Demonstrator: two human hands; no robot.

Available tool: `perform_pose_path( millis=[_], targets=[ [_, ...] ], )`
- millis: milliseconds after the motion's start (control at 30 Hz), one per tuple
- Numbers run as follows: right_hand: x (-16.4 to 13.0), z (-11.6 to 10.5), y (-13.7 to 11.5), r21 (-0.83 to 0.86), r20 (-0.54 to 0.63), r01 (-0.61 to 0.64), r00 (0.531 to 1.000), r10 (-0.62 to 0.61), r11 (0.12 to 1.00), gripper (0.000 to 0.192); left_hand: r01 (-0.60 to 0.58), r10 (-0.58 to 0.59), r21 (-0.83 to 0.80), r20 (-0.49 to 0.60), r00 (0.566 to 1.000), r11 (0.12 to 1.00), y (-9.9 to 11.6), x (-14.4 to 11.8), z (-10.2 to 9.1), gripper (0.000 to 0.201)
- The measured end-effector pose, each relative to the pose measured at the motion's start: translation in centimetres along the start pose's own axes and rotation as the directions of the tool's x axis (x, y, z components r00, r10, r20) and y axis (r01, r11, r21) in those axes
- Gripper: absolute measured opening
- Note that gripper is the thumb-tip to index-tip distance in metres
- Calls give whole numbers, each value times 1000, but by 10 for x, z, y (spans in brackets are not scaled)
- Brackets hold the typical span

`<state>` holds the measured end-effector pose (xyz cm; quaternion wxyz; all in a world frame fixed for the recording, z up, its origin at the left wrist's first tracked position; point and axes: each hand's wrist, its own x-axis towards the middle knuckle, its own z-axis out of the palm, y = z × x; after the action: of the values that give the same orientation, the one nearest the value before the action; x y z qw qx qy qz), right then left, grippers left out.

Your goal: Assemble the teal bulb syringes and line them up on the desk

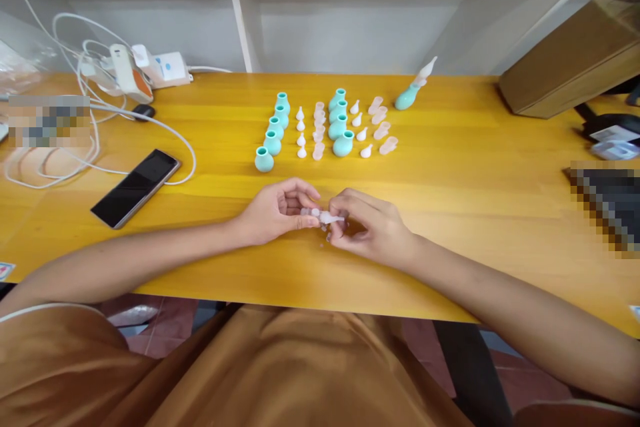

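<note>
In the head view, toward the front edge of the table, your left hand pinches the clear connector; your right hand curls half-open around the white nozzle; whether it grips, I cannot tell. Keep both pieces aligned.

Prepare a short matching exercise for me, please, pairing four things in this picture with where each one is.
1. Phone
2. Box
3. Bulb with a white tip fitted
4. Small pointed piece

A. Between the left hand and the right hand
B. Just right of the rows of small parts
C. Flat, next to a white cable
D. Toward the back, far right

Pairs: 1-C, 2-D, 3-B, 4-A
</note>
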<state>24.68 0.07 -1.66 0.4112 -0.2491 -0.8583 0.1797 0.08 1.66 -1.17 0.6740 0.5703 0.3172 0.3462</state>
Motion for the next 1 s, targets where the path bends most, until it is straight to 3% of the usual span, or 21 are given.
perform_pose_path(
  millis=[167,267,333,433,500,567,633,800,900,1000],
  targets=[
    [4,-3,-4,-43,-31,-16,999,15,999,21,-75,75,22,14,997,997,-4,-4,4,54],
    [5,-10,-7,-48,-62,-22,998,19,999,23,-221,234,236,-27,972,946,1,-11,3,58],
    [4,-14,-8,-20,-99,-70,993,68,997,23,-368,450,438,-98,888,821,10,-14,-1,46],
    [3,-18,-4,113,-157,-204,963,220,972,22,-478,719,621,-208,663,621,27,-10,-20,31],
    [4,-19,-1,249,-175,-290,925,338,924,20,-405,748,707,-264,609,579,36,-3,-38,32],
    [6,-20,3,383,-160,-358,882,443,852,17,-298,716,778,-261,647,553,39,6,-56,38],
    [7,-21,8,492,-122,-407,843,524,770,15,-142,633,837,-277,723,529,36,13,-69,45],
    [7,-22,18,693,-45,-422,784,619,584,16,198,419,919,-336,843,340,27,18,-79,45],
    [7,-21,23,766,-16,-409,759,651,495,20,204,369,943,-294,882,264,29,18,-81,34],
    [9,-20,23,807,15,-406,741,672,429,22,145,390,950,-249,886,277,33,18,-83,32]
  ],
)
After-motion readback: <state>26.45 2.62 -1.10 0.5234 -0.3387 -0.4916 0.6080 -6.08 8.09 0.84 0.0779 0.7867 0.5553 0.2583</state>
